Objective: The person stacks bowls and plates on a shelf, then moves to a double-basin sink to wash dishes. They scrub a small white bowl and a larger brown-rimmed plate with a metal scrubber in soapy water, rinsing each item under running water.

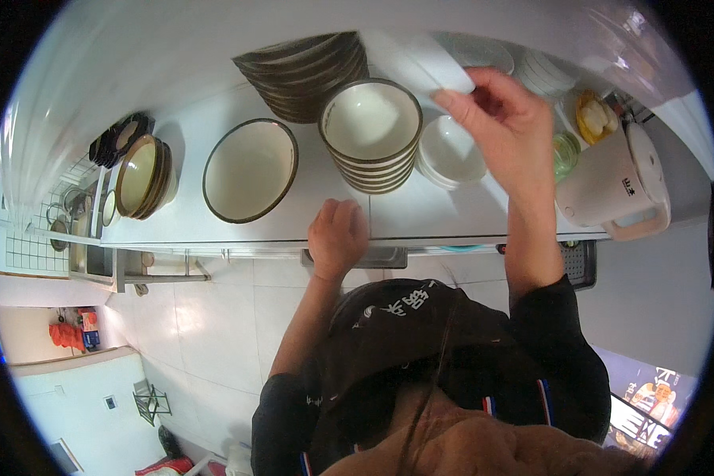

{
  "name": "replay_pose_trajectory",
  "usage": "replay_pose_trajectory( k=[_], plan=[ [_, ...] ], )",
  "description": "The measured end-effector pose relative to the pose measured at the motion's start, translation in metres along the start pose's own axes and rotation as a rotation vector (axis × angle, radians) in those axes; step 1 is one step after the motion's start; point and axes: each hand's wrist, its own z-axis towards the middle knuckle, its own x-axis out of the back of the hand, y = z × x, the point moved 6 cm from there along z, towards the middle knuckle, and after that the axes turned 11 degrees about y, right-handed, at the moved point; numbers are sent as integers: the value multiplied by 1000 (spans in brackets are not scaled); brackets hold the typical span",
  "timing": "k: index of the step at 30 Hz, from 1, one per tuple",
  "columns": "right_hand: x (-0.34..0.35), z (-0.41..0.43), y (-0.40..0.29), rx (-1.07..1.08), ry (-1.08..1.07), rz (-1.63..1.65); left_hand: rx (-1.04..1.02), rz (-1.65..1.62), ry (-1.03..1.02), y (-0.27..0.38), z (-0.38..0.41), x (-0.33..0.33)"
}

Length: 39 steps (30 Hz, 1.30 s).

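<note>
My right hand (503,119) is raised above the right part of the white counter (309,226). Its thumb and fingers pinch a flat white item (419,59), partly blurred, whose exact kind I cannot tell. Below and left of that hand stand small white bowls (452,149), nested together. My left hand (337,238) is curled into a loose fist at the counter's front edge, with nothing visible in it. Beyond it rises a stack of cream bowls with dark rims (372,134). To its left sits a large dark-rimmed bowl (250,169).
Dark ridged dishes (309,77) are stacked at the back. Brown-rimmed bowls (140,178) lean at the left end. On the right are a white kettle-like appliance (613,178), a green glass jar (565,154) and a yellow container (596,116). Clear plastic sheeting (625,41) hangs overhead.
</note>
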Motion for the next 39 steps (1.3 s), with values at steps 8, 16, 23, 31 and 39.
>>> replay_pose_trajectory(
  k=[8,16,23,31,39],
  plan=[
    [-29,-26,15,-558,-226,732,20,29,-17,-5,-1,0],
    [-26,-32,22,-616,-174,784,16,6,-54,-3,0,0],
    [-18,-39,39,-791,62,702,-66,-78,-31,3,4,6],
    [14,-46,15,-379,239,406,-114,-284,-268,-4,17,6],
    [30,-87,29,-172,318,-372,-61,-266,-394,-9,22,-5]
  ],
)
